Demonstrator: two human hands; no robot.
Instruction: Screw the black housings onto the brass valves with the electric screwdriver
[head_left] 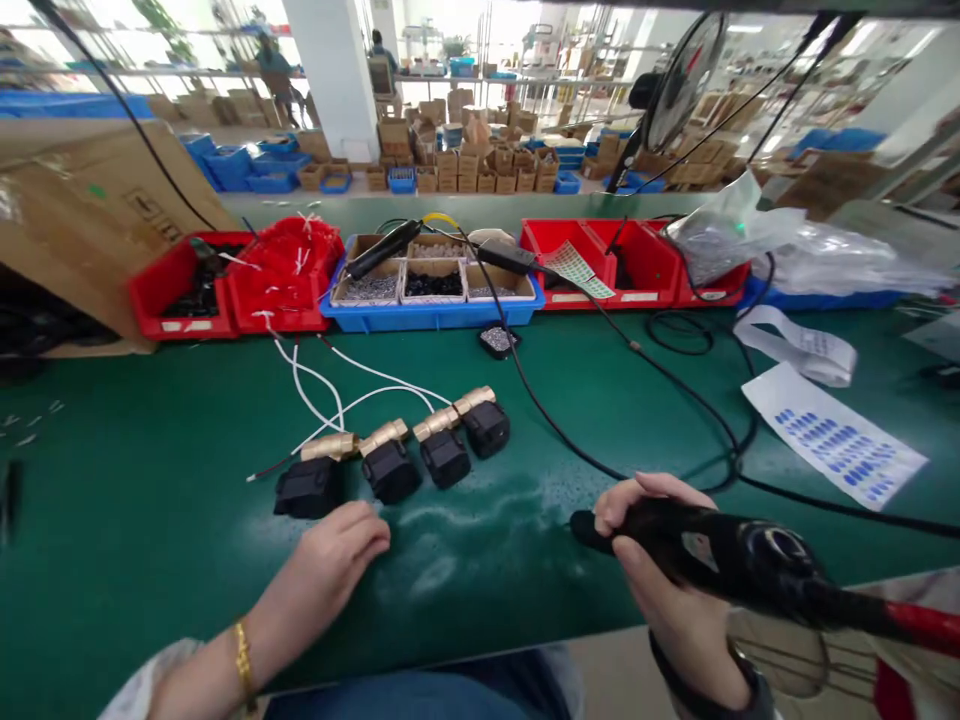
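Several black valve units with brass fittings lie in a row on the green table, with white wires trailing back from them. My left hand rests palm down just in front of the leftmost black unit, fingers loosely curled, holding nothing. My right hand is wrapped around a black electric screwdriver, whose tip points left over the table near the front edge. Its cable runs off to the right.
Red bins and a blue tray of small parts line the back of the table. Black cables loop across the right side, beside a sheet of blue stickers. A cardboard box stands at the left.
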